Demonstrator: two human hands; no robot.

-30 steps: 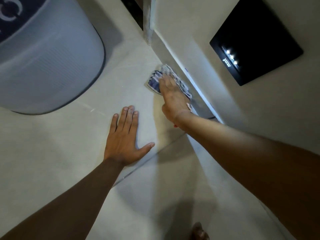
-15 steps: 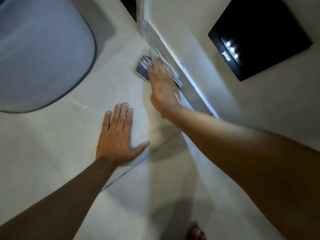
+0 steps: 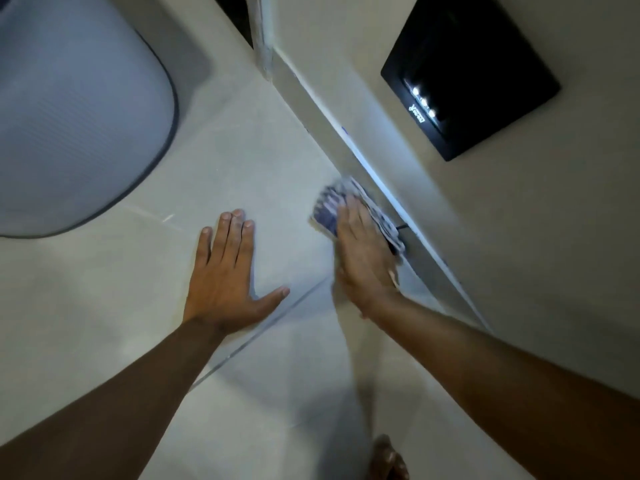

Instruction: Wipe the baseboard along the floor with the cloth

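Both forearms were bare from the frame edge down to the wrists, no sleeves in view. No watch, bands or rings on either side. Left hand [image 3: 227, 282]: four fingers and thumb all visible, short plain nails, no gloves. Right hand [image 3: 363, 261]: also ungloved, seen from the back, motion-blurred so nails couldn't be made out. A bare foot [image 3: 388, 460] showed at the bottom edge, no sock or shoe.

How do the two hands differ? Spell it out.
The left hand lies bare and flat on the floor tile, fingers spread; the right hand presses the cloth. The left hand sits away from the baseboard; the right works beside it. Both are palm-down.
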